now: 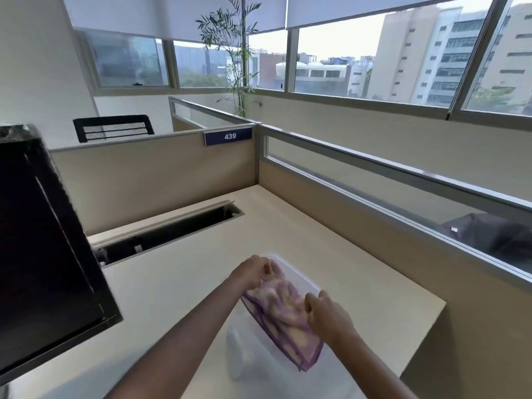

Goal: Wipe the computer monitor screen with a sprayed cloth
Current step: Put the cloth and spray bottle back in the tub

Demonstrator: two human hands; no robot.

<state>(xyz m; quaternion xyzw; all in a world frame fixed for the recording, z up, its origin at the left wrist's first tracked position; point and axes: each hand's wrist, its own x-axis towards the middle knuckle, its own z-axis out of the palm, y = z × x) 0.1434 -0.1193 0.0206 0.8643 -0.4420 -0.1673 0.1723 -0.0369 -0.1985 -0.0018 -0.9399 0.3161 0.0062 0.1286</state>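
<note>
A purple and cream cloth (283, 321) is stretched between both hands above a clear plastic container (299, 276) on the desk. My left hand (254, 270) grips the cloth's far end. My right hand (328, 315) pinches its near part, and a loose corner hangs below it. The black monitor (43, 254) stands at the left, its dark screen facing right. A white bottle shape (239, 349), blurred, stands on the desk below the cloth.
The beige desk (331, 240) ends at a front-right edge. A cable slot (172, 228) lies open behind the monitor. Partition walls with a glass strip (374, 191) close the back and right. A dark bag (495, 234) lies beyond the right partition.
</note>
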